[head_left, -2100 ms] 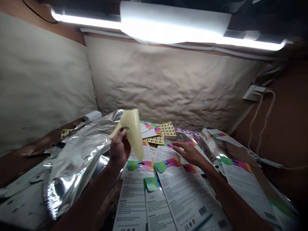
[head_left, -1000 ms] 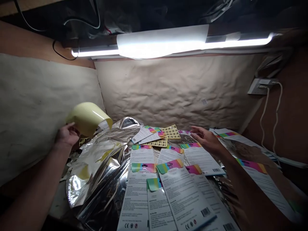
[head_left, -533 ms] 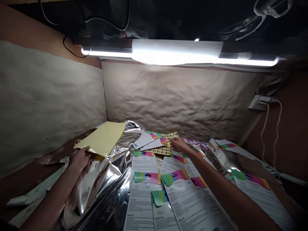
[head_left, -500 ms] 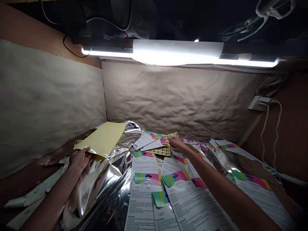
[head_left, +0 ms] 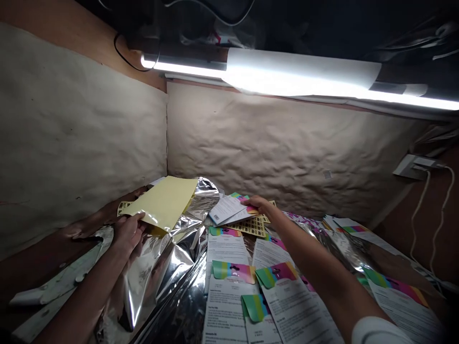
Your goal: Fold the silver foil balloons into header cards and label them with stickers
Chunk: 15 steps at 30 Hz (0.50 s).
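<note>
- Left hand (head_left: 129,235) – fingers narrow and closed on the near edge of a thin, pale yellow rectangular sheet (head_left: 159,203), which is held tilted above the foil.
- Crumpled silver foil sheet (head_left: 158,279) – lies directly under and to the right of the yellow sheet, in sharp creases.
- Right hand (head_left: 261,205) – fingers close together at the corner of a small stack of white printed cards (head_left: 227,209); from my position I cannot tell whether they pinch it or only rest there.
- Gold sheet of small square stickers (head_left: 249,227) – just below the right hand, partly under the stack.
- White instruction cards with rainbow-striped tabs (head_left: 229,306) – overlapping across the surface in front.
- Risks, as I judge them:
  - A one-edge hold could let the yellow sheet flop or crease.
  - Foil creases could snag its edge.
  - Dragging the stack could shift the stickers or overlapping cards.
  - Glare on the foil could hide edges from my view.
</note>
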Tool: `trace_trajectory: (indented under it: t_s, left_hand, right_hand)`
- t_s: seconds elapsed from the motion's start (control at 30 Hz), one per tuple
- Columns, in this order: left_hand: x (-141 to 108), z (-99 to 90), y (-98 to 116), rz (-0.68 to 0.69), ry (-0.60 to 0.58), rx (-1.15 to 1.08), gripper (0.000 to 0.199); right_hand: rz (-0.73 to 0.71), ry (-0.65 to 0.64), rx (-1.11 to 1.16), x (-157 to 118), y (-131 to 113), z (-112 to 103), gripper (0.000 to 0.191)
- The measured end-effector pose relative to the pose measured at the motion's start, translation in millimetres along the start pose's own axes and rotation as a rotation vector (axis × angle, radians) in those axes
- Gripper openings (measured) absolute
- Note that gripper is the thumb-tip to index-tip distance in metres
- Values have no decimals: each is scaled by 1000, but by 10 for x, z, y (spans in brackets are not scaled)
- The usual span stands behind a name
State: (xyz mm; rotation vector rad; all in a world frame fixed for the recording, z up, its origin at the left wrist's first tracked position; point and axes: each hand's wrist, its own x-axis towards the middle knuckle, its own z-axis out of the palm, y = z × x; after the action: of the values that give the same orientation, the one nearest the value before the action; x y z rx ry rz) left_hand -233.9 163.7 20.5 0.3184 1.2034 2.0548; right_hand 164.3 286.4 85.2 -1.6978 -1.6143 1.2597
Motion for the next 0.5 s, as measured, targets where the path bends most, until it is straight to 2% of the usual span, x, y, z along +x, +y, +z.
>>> trace_trajectory:
  t_s: [0.07,0.17,0.23,0.3,0.4,0.5]
  left_hand:
    - [-20,24,32,-22,7,-15,30]
    - [-54,60,88,-46,2,-39,29]
    - [-75,80,119,-51,-13,-52,29]
    - [-94,100,141,-46,-26,-60,29]
    - [-128,137,164,-20,-39,-58,29]
    - [-197,180,211,36,-81,-36,29]
  right_hand:
    - [8,-9,62,-192,76,-290,16]
    - [-43,-8,153,-676,272,-841,9]
    - [-63,-26,192,-1076,459,-1176,19]
    - [-102,-115,252,-1463,686,-1400,34]
    - [-79,-209,246,-1893,1043,-1449,45]
    - [11,-260,102,-2088,1284,-1246,42]
